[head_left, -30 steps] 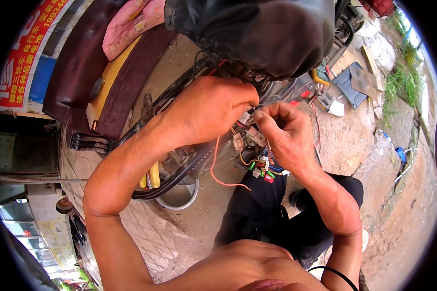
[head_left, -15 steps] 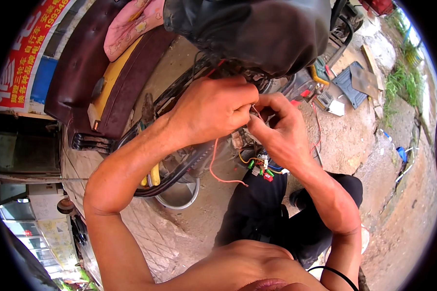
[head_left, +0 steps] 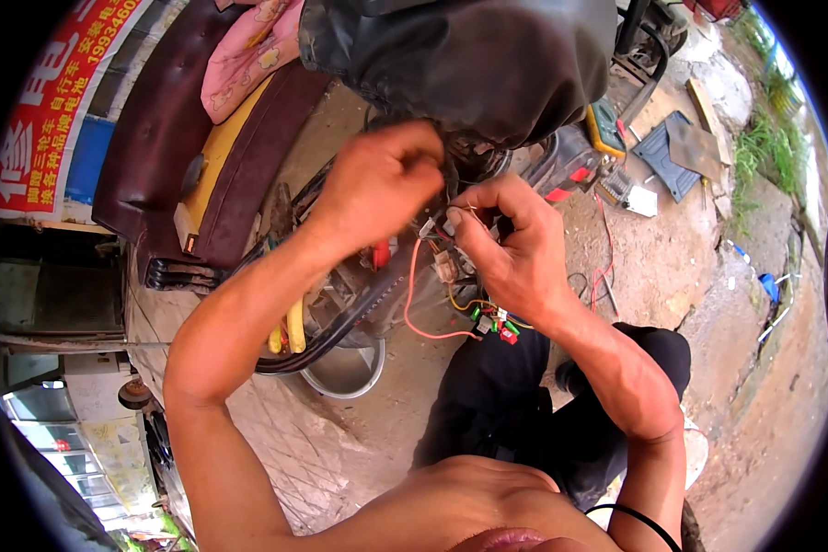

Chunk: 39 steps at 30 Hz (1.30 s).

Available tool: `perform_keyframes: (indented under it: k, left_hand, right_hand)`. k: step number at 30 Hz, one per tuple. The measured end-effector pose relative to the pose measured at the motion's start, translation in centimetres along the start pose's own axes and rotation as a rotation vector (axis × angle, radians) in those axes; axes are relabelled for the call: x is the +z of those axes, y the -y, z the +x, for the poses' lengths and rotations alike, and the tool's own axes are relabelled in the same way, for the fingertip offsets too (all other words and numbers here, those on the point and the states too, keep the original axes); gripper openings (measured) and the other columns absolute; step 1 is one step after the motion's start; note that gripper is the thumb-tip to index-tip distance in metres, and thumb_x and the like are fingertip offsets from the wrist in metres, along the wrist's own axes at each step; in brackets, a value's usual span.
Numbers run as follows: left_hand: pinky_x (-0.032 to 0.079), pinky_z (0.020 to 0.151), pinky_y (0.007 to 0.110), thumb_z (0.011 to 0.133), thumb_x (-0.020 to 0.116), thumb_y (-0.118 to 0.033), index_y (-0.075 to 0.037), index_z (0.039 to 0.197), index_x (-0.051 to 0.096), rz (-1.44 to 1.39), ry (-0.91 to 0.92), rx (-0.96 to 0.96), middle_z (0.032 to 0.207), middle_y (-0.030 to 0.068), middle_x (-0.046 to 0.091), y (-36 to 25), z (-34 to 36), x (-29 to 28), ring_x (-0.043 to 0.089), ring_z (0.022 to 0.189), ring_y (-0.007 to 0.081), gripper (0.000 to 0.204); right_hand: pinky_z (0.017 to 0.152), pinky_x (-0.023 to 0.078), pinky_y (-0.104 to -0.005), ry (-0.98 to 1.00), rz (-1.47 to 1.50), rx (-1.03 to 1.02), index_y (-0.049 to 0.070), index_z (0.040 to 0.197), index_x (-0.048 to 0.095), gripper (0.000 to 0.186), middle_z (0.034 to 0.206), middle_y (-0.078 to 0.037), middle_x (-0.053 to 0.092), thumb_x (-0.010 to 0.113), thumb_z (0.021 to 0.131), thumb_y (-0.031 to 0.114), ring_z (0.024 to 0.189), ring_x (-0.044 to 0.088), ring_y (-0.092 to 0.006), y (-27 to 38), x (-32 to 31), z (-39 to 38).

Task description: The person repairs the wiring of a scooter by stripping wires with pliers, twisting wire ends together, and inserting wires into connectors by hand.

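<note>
My right hand (head_left: 520,244) pinches a thin wire (head_left: 470,211) between thumb and forefinger, its stripped-looking end poking up. To its left hovers my left hand (head_left: 377,179), fingers curled and smeared by motion, apart from the right; whether it holds anything cannot be made out. Below both hands a loose pinkish-orange wire (head_left: 408,299) loops down from a pale connector (head_left: 426,228). A cluster of small coloured connectors (head_left: 500,327) hangs by yellow and blue wires over my thigh. Behind the hands, a black leathery cover (head_left: 460,69) overhangs the wiring and hides part of it.
At left stands a maroon couch (head_left: 147,156) with a pink cushion (head_left: 248,64). A metal bowl (head_left: 345,373) sits under a black frame tube (head_left: 368,308) beside yellow grips (head_left: 294,324). Farther right lie a yellow-green multimeter (head_left: 605,127), a grey plastic tray (head_left: 669,156) and red wire (head_left: 609,248).
My left hand has drawn up and left, away from the right hand, where both met at the wire. The right hand keeps its pinch, slightly lower, and the pinkish-orange wire's loop has shifted.
</note>
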<state>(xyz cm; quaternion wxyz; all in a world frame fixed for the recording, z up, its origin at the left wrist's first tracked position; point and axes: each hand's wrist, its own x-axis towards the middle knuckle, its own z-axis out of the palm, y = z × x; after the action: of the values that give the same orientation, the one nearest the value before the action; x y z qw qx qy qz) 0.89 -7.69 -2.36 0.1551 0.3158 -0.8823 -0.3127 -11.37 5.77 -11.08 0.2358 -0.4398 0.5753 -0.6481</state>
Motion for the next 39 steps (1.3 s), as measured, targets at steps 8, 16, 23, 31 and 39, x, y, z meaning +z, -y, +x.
perform_keyframes:
  k: [8,16,23,31,39]
  left_hand:
    - [0.055,0.074,0.031,0.091,0.073,-0.003,-0.002,0.109,0.076,0.173,0.08,0.403,0.088,0.0081,0.074,-1.8,0.1,-1.9,0.07,0.081,0.0188,0.018]
    - [0.056,0.077,0.037,0.088,0.071,0.001,-0.002,0.107,0.076,0.141,0.195,0.492,0.095,0.0111,0.073,-1.0,0.0,-1.5,0.071,0.086,0.0271,0.02]
    - [0.056,0.075,0.038,0.09,0.068,-0.005,-0.005,0.103,0.075,0.163,0.25,0.442,0.092,0.0118,0.072,-0.6,0.1,-1.8,0.071,0.085,0.0299,0.015]
    - [0.054,0.071,0.039,0.09,0.068,-0.011,-0.004,0.099,0.071,0.148,0.291,0.377,0.086,0.0128,0.071,-0.8,0.1,-1.5,0.07,0.079,0.0289,0.011]
    - [0.054,0.073,0.032,0.094,0.067,-0.011,0.001,0.102,0.07,0.009,0.028,0.039,0.089,0.012,0.075,-1.5,-0.4,-0.4,0.07,0.08,0.0162,0.016]
  right_hand:
    - [0.069,0.055,-0.0319,0.069,0.112,0.081,0.001,0.105,0.076,0.017,0.09,-0.01,0.074,0.079,0.091,0.01,0.078,0.07,-0.0169,-0.5,-0.3,0.3]
    - [0.073,0.055,-0.0255,0.067,0.265,0.243,-0.002,0.109,0.071,0.026,0.087,-0.002,0.072,0.082,0.09,0.011,0.08,0.064,-0.0068,-0.1,0.0,0.9]
    - [0.077,0.053,-0.0238,0.105,0.404,0.294,0.0,0.112,0.066,0.032,0.095,-0.003,0.069,0.084,0.086,0.007,0.084,0.062,-0.0082,-0.1,-0.2,1.0]
    - [0.075,0.055,-0.0262,0.101,0.173,0.175,0.0,0.108,0.069,0.03,0.092,-0.004,0.072,0.086,0.087,0.013,0.082,0.064,-0.0088,0.4,-1.0,0.2]
    - [0.074,0.058,-0.0332,-0.035,0.003,0.065,-0.001,0.106,0.071,0.032,0.09,-0.01,0.074,0.085,0.083,0.016,0.078,0.072,-0.02,0.8,0.8,0.3]
